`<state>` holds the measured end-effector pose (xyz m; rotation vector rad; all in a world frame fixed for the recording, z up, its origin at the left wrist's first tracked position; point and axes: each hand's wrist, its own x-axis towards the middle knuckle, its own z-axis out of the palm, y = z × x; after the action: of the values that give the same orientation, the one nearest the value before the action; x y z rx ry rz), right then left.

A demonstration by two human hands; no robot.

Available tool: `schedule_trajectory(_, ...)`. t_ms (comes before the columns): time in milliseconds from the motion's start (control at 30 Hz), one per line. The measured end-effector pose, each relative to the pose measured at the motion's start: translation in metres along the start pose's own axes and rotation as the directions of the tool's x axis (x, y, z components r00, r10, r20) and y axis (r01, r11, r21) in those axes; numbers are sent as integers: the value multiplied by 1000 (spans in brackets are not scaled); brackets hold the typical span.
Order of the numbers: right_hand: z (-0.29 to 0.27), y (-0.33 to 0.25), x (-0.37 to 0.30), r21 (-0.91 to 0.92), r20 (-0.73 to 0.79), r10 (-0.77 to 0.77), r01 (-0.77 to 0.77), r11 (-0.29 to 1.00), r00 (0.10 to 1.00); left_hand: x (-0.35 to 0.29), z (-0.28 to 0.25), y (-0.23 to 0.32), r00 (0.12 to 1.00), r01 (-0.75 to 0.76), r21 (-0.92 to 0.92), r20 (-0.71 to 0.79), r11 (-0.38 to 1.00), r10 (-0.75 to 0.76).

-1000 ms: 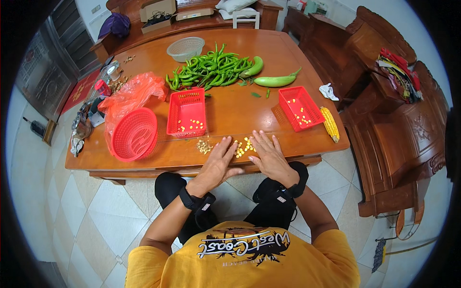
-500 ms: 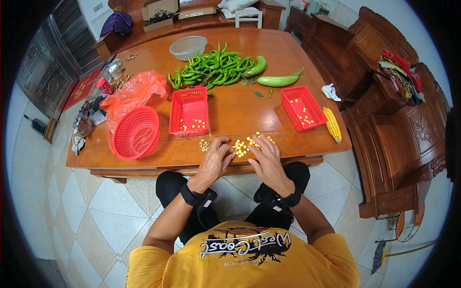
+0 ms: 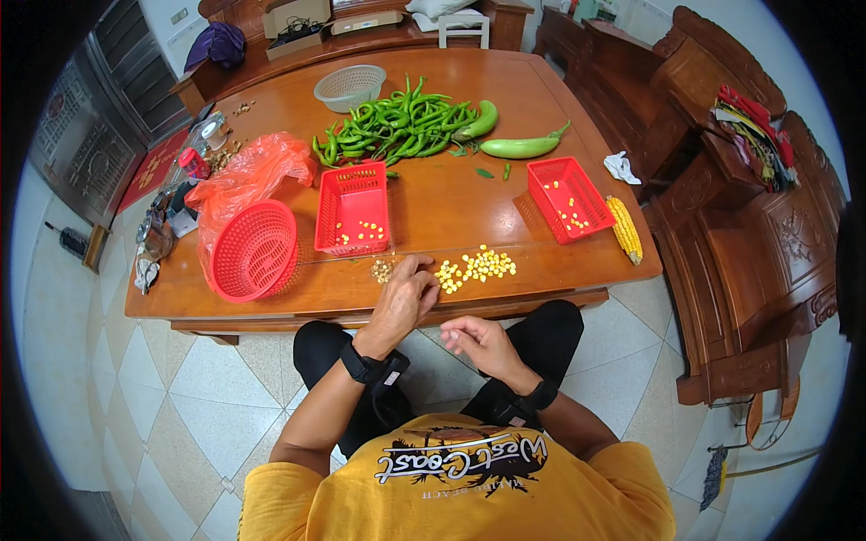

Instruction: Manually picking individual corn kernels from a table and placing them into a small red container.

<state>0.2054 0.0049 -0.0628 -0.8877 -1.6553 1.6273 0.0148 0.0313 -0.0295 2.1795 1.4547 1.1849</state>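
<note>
My left hand (image 3: 404,296) rests at the table's front edge with bent fingers apart, beside loose yellow corn kernels (image 3: 487,263). A small heap of pale brownish bits (image 3: 382,270) lies just left of its fingers. Below the table edge, over my lap, my right hand (image 3: 484,345) is curled closed; whether anything is in its fingers is hidden. Several kernels lie in the left red basket (image 3: 353,203) and several in the right red basket (image 3: 577,209). A yellow corn cob (image 3: 624,230) is beside the right basket.
Green chili peppers (image 3: 397,126) cover the table's middle, with a long green eggplant-like vegetable (image 3: 525,146) to their right. A round red colander (image 3: 257,252), an orange plastic bag (image 3: 248,180) and a grey basket (image 3: 350,88) stand around. A wooden bench (image 3: 740,261) is at right.
My right hand has drawn back from the kernels, toward me and off the table edge, and its fingers have curled in. The left hand has stayed nearly in place.
</note>
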Motion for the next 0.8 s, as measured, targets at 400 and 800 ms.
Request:
schedule_trajectory(400, -7, 16, 8, 890, 173, 296, -278, 361, 939, -10, -15, 37, 974, -66, -82, 211, 994, 82)
schedule_trajectory(800, -8, 2, -3, 852, 153, 266, -264, 453, 952, -19, -15, 39, 998, 40, -149, 59, 988, -31)
